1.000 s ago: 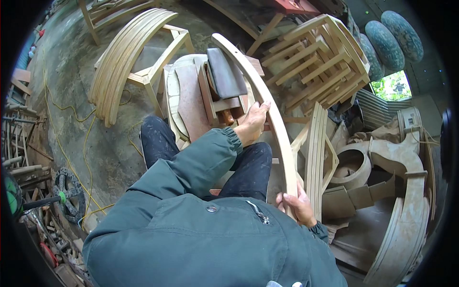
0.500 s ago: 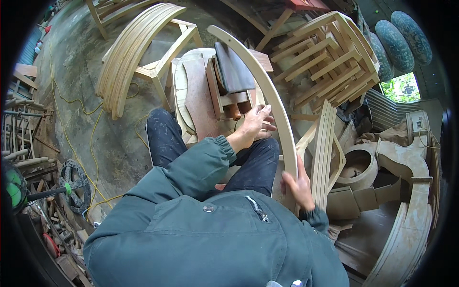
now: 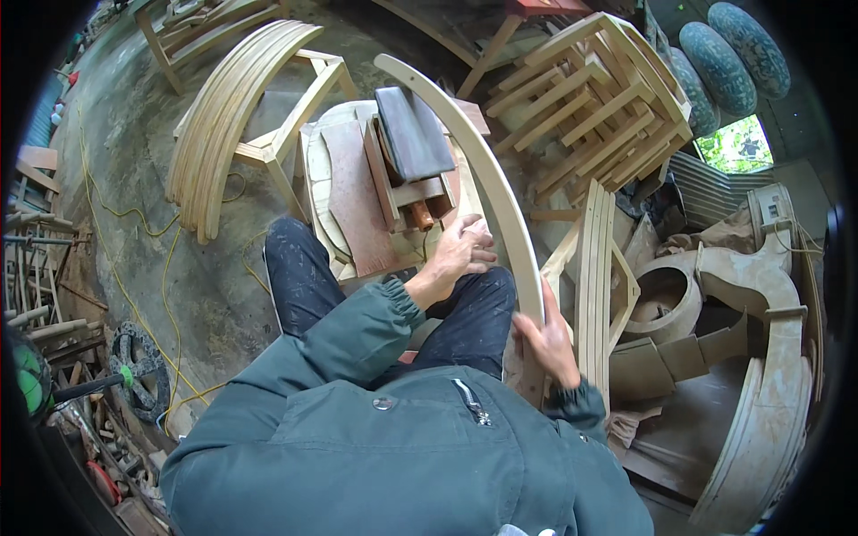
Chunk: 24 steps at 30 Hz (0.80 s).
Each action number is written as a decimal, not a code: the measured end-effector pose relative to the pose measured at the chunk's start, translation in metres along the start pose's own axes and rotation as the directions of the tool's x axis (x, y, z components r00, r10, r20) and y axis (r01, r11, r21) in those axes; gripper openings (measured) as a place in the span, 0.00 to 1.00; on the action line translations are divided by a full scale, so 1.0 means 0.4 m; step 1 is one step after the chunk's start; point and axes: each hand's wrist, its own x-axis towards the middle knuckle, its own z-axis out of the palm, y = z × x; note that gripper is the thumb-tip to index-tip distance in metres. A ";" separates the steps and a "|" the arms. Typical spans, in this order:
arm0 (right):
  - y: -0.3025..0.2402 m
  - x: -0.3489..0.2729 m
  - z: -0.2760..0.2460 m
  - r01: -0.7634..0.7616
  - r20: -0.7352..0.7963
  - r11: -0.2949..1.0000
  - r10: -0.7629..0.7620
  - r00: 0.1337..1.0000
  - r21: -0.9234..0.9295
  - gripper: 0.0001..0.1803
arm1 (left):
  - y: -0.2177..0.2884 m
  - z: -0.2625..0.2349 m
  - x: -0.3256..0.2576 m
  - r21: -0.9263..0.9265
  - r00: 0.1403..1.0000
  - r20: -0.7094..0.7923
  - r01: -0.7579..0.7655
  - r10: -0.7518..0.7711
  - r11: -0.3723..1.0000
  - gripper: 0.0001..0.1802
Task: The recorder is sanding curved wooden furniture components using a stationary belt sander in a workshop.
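Here a curved slat (image 3: 487, 170) is being held by both hands above the lap, arching from the upper middle of the view down to the right knee. The left hand (image 3: 463, 252) is being pressed against the inner edge of the slat about midway along it, the fingers (image 3: 481, 243) curled loosely and touching the wood; whether they are closing round it cannot be told, since the far side is being hidden by the slat itself. The right hand (image 3: 547, 338) is being wrapped round the lower end, with the thumb lying on the near face and the other fingers hidden behind the wood. The very bottom of the slat is being covered by that hand and the green sleeve (image 3: 572, 406). Just beyond the left hand, a block (image 3: 407, 174) with a dark pad is resting on a low bench (image 3: 344, 192), partly crossed by the slat. A stack of bent slats (image 3: 228, 116) is lying to the left, and stacked frames (image 3: 594, 98) to the right; their far ends are being cut off or blurred toward the rim.
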 end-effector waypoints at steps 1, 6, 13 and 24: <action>-0.029 0.063 0.014 -0.080 0.053 0.996 0.077 0.996 0.047 0.44 | 0.002 -0.027 -0.012 0.008 0.999 -0.029 -0.016 0.016 1.000 0.33; -0.049 0.436 0.115 -0.003 0.123 0.998 0.010 0.992 -0.058 0.43 | 0.000 -0.147 -0.069 0.007 0.985 -0.171 -0.037 0.037 0.999 0.29; -0.154 0.797 0.255 0.247 0.098 0.788 -0.233 0.967 -0.564 0.39 | -0.010 -0.241 -0.125 0.051 0.958 -0.283 -0.041 0.054 0.998 0.27; -0.060 0.324 0.097 0.305 0.117 0.659 -0.314 0.942 -0.688 0.42 | -0.043 -0.177 -0.134 0.180 0.983 -0.158 -0.065 0.094 0.982 0.27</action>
